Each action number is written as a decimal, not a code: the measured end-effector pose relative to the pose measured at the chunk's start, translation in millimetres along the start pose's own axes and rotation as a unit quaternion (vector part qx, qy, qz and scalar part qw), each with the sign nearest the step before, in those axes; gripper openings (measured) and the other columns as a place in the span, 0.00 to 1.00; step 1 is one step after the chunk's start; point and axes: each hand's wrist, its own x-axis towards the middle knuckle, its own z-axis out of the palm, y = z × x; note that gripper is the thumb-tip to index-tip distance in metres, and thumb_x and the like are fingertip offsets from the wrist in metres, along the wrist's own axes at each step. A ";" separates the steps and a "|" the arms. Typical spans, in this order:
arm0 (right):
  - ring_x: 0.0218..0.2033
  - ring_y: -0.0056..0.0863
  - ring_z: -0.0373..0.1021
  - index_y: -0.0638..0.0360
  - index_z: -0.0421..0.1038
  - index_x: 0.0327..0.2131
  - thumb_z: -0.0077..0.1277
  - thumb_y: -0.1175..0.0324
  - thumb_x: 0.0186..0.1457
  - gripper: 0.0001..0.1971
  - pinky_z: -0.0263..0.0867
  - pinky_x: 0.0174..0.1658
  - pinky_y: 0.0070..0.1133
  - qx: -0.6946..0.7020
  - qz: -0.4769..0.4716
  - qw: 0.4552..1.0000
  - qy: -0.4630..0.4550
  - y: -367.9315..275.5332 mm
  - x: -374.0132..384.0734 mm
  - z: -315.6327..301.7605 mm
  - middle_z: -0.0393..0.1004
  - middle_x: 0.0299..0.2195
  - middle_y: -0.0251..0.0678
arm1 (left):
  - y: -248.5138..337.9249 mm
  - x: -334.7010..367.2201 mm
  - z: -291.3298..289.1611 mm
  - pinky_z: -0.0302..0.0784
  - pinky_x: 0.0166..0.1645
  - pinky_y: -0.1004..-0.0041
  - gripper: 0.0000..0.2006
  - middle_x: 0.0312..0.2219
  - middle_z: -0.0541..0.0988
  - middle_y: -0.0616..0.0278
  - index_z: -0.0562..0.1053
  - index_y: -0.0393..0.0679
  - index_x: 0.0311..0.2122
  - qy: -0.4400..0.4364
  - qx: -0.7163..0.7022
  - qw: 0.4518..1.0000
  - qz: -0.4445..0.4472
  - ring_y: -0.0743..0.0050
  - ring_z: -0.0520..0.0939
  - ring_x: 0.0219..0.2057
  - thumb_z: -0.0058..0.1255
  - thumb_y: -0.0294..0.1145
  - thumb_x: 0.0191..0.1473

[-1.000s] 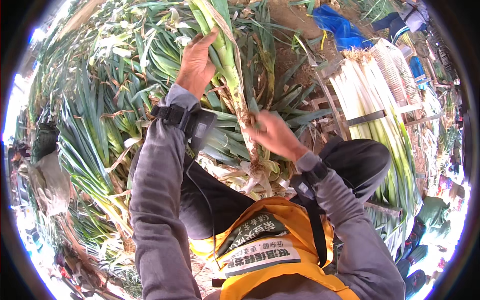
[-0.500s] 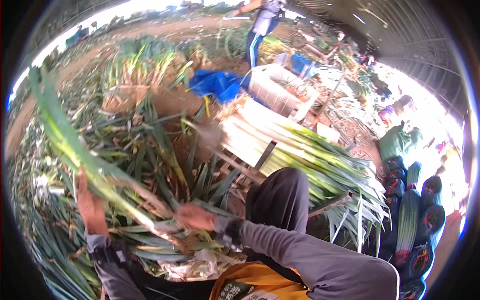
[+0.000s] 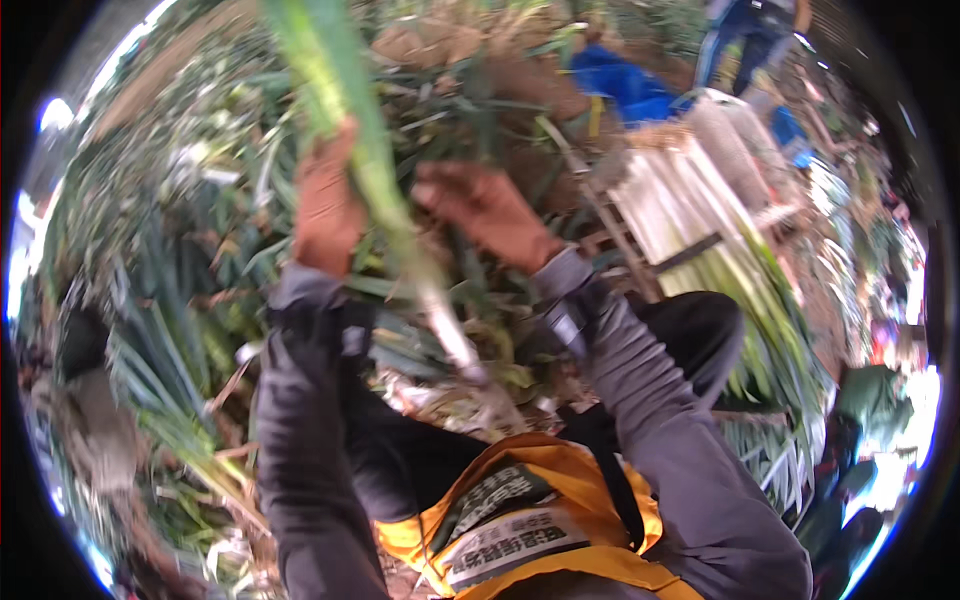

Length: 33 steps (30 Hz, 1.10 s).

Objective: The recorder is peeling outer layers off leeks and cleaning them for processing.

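My left hand (image 3: 330, 205) is closed around a long leek (image 3: 372, 165). Its green leaves rise past the top of the view, and its pale, blurred root end slants down toward my lap. Just right of the stalk is my right hand (image 3: 485, 212), its fingers bent toward the leek; motion blur hides whether they grip anything. Loose leaves and peelings (image 3: 420, 400) lie beneath the root end.
Trimmed leeks (image 3: 690, 190) lie side by side on a low rack at my right, under a dark strap (image 3: 688, 252). Beyond are a blue sheet (image 3: 625, 85) and a standing person (image 3: 745, 40). Untrimmed leeks (image 3: 170, 350) are heaped at my left.
The view has swung to the left. Both hands have come up in front of me with the leek, which now stands steeper. My right hand has moved from near the root end to higher beside the stalk.
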 end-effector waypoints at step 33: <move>0.18 0.12 0.66 0.59 0.69 0.37 0.56 0.67 0.57 0.09 0.55 0.18 0.13 0.380 0.109 0.918 -0.020 15.8 -29.4 11.8 0.73 0.25 0.29 | 13.3 4.7 -6.6 0.81 0.44 0.61 0.15 0.38 0.78 0.58 0.69 0.39 0.45 0.009 -0.194 0.981 0.023 0.61 0.81 0.37 0.57 0.23 0.54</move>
